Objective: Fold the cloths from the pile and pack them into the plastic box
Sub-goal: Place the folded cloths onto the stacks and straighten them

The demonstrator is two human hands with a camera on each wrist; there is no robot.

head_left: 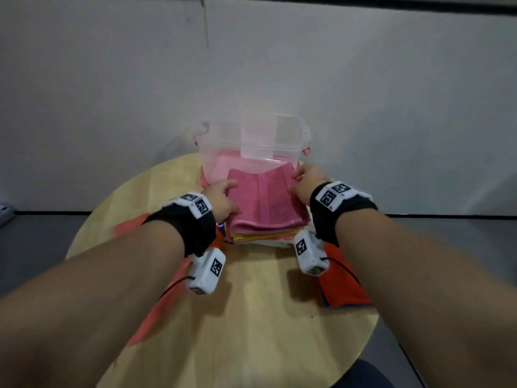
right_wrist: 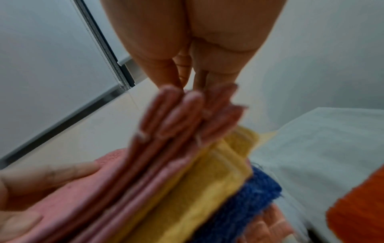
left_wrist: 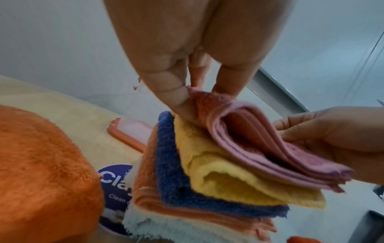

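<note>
A folded pink cloth [head_left: 265, 203] [left_wrist: 249, 139] [right_wrist: 166, 148] tops a stack of folded cloths [head_left: 263, 236] in front of the clear plastic box [head_left: 201, 152]. Below it lie a yellow cloth [left_wrist: 218, 164], a blue cloth [left_wrist: 172, 172], an orange one and a pale one. My left hand [head_left: 221, 196] [left_wrist: 187, 92] pinches the pink cloth's left edge between thumb and fingers. At the opposite edge my right hand [head_left: 305, 182] [right_wrist: 193, 85] grips the same cloth. Pink cloth lies inside the box.
The round wooden table [head_left: 251, 317] carries loose orange cloths on the left [head_left: 156, 309] [left_wrist: 41, 172] and on the right [head_left: 344, 278]. A blue printed package [left_wrist: 116, 180] lies under the stack. A salmon-rimmed lid [left_wrist: 129, 131] shows beside the box. A grey wall stands behind.
</note>
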